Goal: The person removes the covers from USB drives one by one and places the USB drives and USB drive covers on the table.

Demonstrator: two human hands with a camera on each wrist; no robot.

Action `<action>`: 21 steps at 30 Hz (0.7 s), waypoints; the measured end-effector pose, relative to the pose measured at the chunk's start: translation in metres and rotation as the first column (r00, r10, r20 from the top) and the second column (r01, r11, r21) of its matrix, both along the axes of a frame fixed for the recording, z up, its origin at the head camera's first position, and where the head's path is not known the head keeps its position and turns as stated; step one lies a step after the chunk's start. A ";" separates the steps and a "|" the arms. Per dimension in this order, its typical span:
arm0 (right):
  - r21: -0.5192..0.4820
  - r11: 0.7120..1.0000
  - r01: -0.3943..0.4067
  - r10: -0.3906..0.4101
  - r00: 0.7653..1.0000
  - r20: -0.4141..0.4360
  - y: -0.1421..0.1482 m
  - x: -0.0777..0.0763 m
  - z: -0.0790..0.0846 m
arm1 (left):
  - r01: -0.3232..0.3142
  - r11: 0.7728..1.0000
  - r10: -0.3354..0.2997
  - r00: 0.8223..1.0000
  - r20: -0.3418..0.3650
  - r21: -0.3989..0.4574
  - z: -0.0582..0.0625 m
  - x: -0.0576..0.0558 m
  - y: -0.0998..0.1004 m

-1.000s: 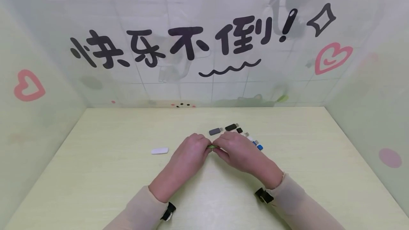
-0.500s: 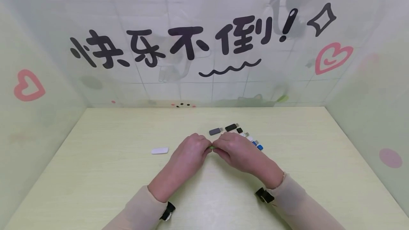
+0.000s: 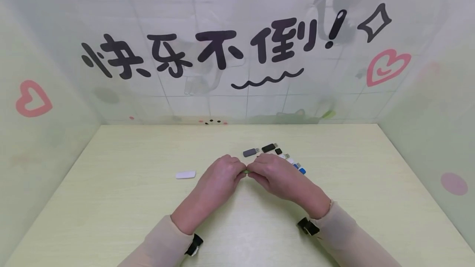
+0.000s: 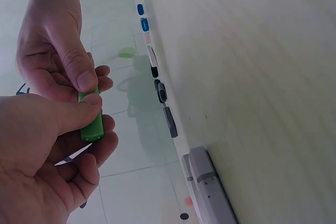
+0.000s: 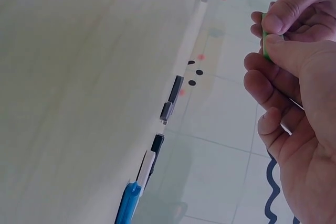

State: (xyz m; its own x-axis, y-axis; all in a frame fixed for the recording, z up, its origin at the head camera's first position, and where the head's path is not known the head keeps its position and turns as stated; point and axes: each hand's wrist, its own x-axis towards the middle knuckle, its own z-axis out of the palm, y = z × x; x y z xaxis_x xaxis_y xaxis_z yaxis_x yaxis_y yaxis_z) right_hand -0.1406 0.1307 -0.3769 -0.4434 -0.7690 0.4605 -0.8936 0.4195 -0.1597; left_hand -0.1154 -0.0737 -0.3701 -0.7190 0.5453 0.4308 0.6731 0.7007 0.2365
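Above the middle of the table, both hands meet on a green USB stick (image 4: 93, 128). My left hand (image 3: 219, 182) pinches one end between thumb and fingers. The opposite end is pinched by my right hand (image 3: 276, 178). Only a sliver of green shows in the head view; in the left wrist view a flat, rounded green end sticks out below the left thumb. The fingers hide most of the rest, and no metal plug is visible on it. Just beyond the hands lie a grey USB stick (image 3: 250, 152) and a black USB stick (image 3: 269, 148), their plugs bare.
A small black cap (image 3: 278, 151) lies by the black stick. Behind the right hand are a partly hidden white USB stick (image 3: 282, 156) and a blue USB stick with its blue cap (image 3: 302, 171). A white USB stick (image 3: 185, 174) lies left. Printed walls enclose the table (image 3: 130, 201).
The fingertips of both hands have drawn slightly closer, and a little less green shows between them than a second ago. The things on the table have stayed put.
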 end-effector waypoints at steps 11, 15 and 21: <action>0.010 1.000 0.001 -0.001 1.000 -0.006 0.001 -0.001 -0.001 | 0.002 1.000 -0.002 1.000 -0.002 -0.005 0.000 0.000 0.000; 0.014 1.000 0.001 -0.001 1.000 -0.003 0.001 -0.001 -0.001 | 0.004 1.000 -0.004 1.000 -0.002 -0.002 0.000 0.000 -0.001; 0.014 1.000 0.001 -0.001 1.000 0.002 0.001 -0.002 0.000 | 0.007 1.000 -0.007 1.000 0.001 -0.001 0.001 0.000 -0.001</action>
State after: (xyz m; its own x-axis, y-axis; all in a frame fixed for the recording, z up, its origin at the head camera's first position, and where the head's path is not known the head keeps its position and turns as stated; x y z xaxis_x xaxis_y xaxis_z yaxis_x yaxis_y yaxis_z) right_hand -0.1422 0.1320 -0.3774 -0.4450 -0.7748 0.4490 -0.8929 0.4224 -0.1559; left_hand -0.1154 -0.0746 -0.3688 -0.7157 0.5504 0.4299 0.6776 0.6965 0.2363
